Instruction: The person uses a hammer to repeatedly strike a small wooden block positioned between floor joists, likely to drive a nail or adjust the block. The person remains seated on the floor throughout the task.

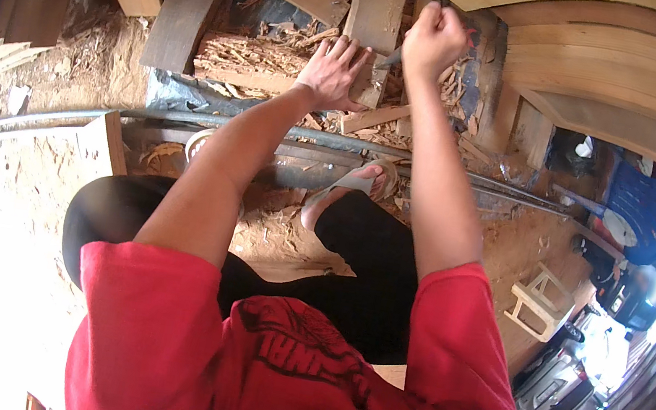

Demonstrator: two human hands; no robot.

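My left hand point(333, 70) rests with fingers spread on a short wooden board point(369, 86) among splintered pieces. My right hand point(435, 39) is closed in a fist around a dark narrow tool point(392, 62), whose lower end is at that board, just right of my left fingers. Wood shavings point(244, 57) lie left of my left hand. An upright plank point(377, 0) stands out above the board, and a loose strip of wood point(375, 116) lies below it.
Curved grey planks point(178, 13) lie at upper left, stacked boards point(603, 64) at upper right. A metal pipe point(61, 116) crosses before my sandalled foot point(347, 191). A blue plastic chair point(641, 209), a small cream stool point(538, 300) and parked motorbikes point(552, 383) are at right.
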